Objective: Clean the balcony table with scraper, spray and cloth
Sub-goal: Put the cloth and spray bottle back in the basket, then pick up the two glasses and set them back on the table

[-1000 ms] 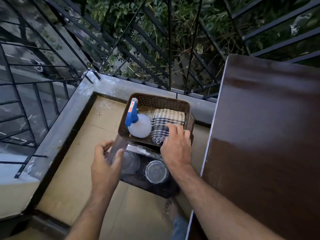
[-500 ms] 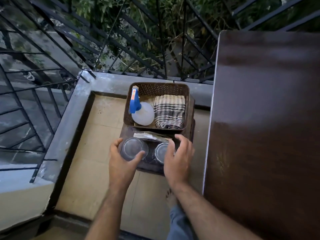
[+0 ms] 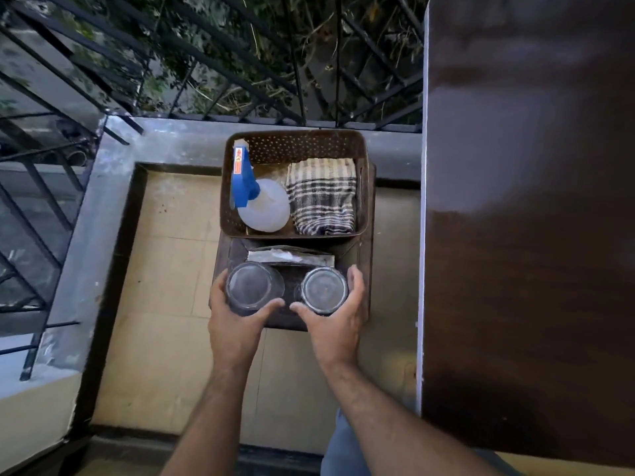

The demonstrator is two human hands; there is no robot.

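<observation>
A brown perforated basket (image 3: 295, 146) sits on a low dark stool (image 3: 367, 269) left of the dark brown balcony table (image 3: 529, 235). Inside it lie a white spray bottle with a blue trigger head (image 3: 264, 204) and a folded striped cloth (image 3: 323, 195). In front of the basket stand two clear glass jars. My left hand (image 3: 237, 321) wraps the left jar (image 3: 252, 288); my right hand (image 3: 335, 321) wraps the right jar (image 3: 323, 290). A flat silvery item (image 3: 288, 256) lies between the jars and the basket; I cannot tell whether it is the scraper.
A grey concrete ledge (image 3: 171, 139) with a black metal railing (image 3: 302, 63) bounds the balcony ahead and to the left. Beige floor tiles (image 3: 171, 269) surround the stool. My knee in blue trousers (image 3: 343, 448) shows at the bottom.
My right hand left the cloth in the basket and came down to the right jar. My left hand closed around the left jar. The view tilted further down.
</observation>
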